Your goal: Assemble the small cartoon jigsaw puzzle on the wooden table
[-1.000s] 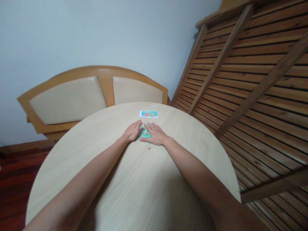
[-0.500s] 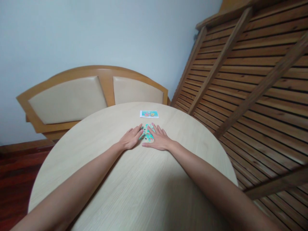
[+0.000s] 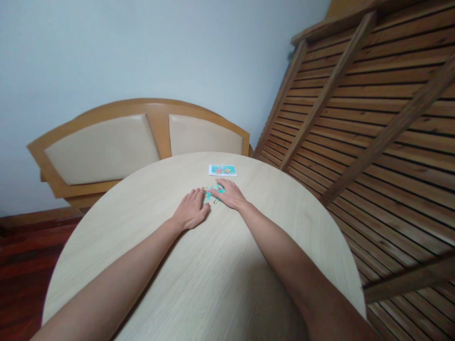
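Observation:
Small turquoise, pink and yellow jigsaw pieces [image 3: 213,201] lie in a loose heap on the round table [image 3: 199,279]. My left hand [image 3: 191,210] rests palm down at the heap's left edge, fingers stretched out and thumb apart. On the other side, my right hand [image 3: 232,193] reaches over the pieces with its fingers spread. It covers part of the heap. Just behind them lies a flat picture card [image 3: 222,170] with a pink and a yellow cartoon figure on turquoise; neither hand touches it.
A wooden headboard [image 3: 156,125] with cream padded panels stands behind the table against a pale wall [image 3: 149,47]. To the right leans a large slatted wooden panel [image 3: 355,113], close to the table's edge. Dark red floor [image 3: 28,265] shows at lower left.
My right hand has moved slightly away from me and turned leftward across the pieces. The left hand has turned and spread its thumb. The heap sits looser and a little further left.

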Motion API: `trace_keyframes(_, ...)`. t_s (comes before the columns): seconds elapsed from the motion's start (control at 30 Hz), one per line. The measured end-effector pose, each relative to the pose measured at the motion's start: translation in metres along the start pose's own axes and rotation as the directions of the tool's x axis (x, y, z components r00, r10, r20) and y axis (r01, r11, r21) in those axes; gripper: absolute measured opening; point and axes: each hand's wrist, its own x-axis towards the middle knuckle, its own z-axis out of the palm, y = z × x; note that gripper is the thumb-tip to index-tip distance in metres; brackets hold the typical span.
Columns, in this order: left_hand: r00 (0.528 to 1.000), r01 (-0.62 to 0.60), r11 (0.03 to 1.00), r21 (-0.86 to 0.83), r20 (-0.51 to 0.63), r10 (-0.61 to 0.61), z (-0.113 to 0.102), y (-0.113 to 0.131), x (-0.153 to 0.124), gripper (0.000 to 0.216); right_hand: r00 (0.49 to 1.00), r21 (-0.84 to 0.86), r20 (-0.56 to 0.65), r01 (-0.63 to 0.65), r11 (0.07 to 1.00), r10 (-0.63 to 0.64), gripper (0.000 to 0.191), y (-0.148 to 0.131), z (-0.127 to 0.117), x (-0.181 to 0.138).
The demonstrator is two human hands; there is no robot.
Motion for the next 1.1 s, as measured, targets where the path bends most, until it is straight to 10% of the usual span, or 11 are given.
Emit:
trace_keyframes(0.13,0.999,-0.011,0.996,0.093,0.047,0.006,-0.001,0.008,-0.002,0.095,0.998,0.101,-0.051,-0.038,0.994,0.043,0.064,0.015,-0.009,-0.009)
trace_keyframes(0.53,0.994,0.067,0.996,0.065,0.083,-0.072,0.013,0.031,0.047,0.101,0.951,-0.235,0.287,-0.046,0.971,0.114,0.077,0.015,-0.026,-0.051)
trace_keyframes(0.83,1.0,0.02,0.994,-0.105,-0.008,-0.021,0.021,0.024,0.063,0.073,0.956,-0.242,0.265,-0.058,0.968,0.124,0.089,0.012,-0.023,-0.033)
trace_keyframes(1.1,0.948,-0.257,0.96,-0.11,-0.221,0.228,0.001,0.014,0.008,0.044,0.993,-0.122,0.05,0.109,0.986,-0.104,0.076,0.021,-0.023,-0.059)
